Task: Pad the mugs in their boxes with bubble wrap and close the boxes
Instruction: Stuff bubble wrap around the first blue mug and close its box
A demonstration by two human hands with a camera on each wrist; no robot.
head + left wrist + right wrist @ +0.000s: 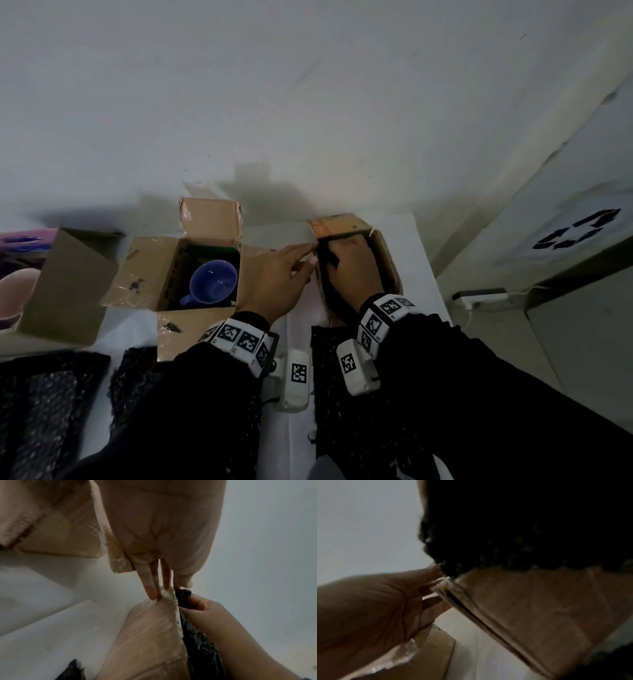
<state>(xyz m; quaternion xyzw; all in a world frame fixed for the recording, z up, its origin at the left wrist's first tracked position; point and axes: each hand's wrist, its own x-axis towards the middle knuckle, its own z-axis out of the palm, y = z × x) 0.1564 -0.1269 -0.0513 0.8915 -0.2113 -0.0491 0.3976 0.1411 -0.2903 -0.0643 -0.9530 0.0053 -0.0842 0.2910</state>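
Three open cardboard boxes stand on the white table. The middle box holds a blue mug with no wrap round it. My right hand is down inside the right box and grips black bubble wrap against the box's left wall; whatever lies under the wrap is hidden. My left hand pinches the top far corner of that wall, fingers outside and thumb by the wrap.
The left box has a tall flap raised, with a pink mug beside it. More black bubble wrap sheets lie along the near edge. Past the table's right edge are a power strip and a grey bin.
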